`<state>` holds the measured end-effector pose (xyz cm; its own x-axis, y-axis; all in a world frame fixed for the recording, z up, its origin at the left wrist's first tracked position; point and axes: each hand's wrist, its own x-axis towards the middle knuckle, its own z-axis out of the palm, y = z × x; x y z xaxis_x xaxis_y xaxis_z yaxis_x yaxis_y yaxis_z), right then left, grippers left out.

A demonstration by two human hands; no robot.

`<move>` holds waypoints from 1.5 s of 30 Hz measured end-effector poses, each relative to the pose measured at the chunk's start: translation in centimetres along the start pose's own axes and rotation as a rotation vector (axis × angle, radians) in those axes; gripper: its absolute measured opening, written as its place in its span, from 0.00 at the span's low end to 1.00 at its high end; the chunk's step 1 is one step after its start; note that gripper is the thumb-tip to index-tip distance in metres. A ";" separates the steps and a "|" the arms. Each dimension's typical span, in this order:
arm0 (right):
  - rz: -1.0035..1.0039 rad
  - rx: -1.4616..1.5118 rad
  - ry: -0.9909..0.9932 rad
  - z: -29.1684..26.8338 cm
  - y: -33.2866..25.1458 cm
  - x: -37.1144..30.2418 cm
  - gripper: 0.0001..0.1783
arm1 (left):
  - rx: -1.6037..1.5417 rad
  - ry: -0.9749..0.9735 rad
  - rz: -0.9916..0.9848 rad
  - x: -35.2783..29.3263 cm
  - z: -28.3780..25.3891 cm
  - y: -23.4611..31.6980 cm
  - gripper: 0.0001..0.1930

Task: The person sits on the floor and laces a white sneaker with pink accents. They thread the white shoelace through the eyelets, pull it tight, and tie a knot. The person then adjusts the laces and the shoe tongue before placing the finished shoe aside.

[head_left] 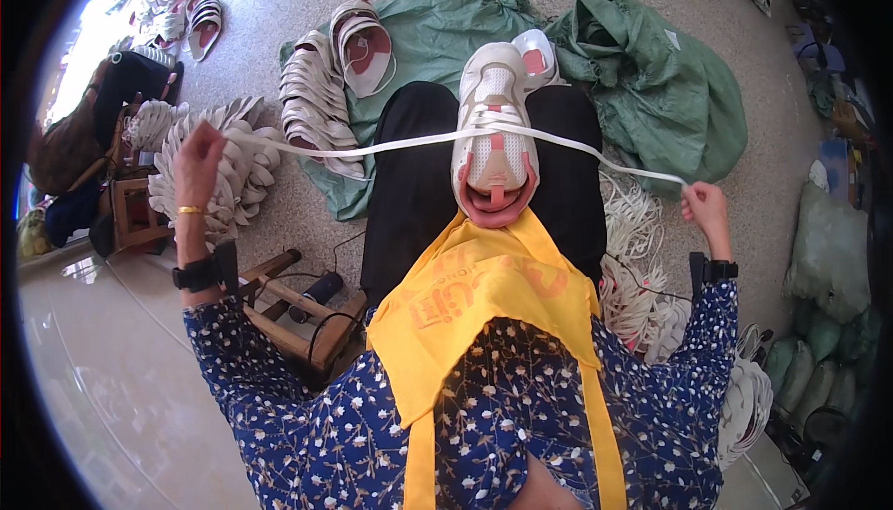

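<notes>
Near me, left hand [197, 158] and right hand [705, 204], far apart, pinch a white lace [409, 143] over a pale shoe [496, 87]; orange lettering [445, 301] marks the yellow apron [507, 305].

A green sack [665, 91] lies right; left, perhaps a brown bag [65, 152].

Orange lettering [442, 301] stands on the yellow apron [488, 301], left of its middle: a row of small letters beside larger block characters, slanted and bent by the folds. A rounded orange print [547, 277] shows on the apron's right part. Beyond the apron, to its right, a green sack [651, 100] bears a white patch [672, 39], too small to read.
</notes>
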<state>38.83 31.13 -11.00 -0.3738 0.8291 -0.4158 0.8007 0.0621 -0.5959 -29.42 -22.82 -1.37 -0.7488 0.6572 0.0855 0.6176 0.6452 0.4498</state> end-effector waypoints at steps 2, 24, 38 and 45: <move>-0.095 0.300 -0.024 -0.2 -1.1 1.0 0.13 | -0.132 0.149 0.065 1.7 -2.4 0.7 0.03; -0.787 0.297 -0.022 17.6 -25.0 -5.1 0.06 | -0.514 -0.128 0.253 -7.1 17.3 24.9 0.07; -0.541 0.729 -0.195 19.5 -24.0 -4.9 0.03 | -0.860 -0.231 0.029 -6.2 18.9 24.6 0.05; -0.702 0.400 -0.070 19.2 -24.6 -5.8 0.03 | -0.959 -0.259 -0.018 -5.9 19.5 24.5 0.04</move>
<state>12.29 14.17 -7.09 -0.7657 0.6332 0.1128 0.1451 0.3410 -0.9288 -5.19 -3.32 -8.17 -0.6099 0.7890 -0.0740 0.0652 0.1431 0.9876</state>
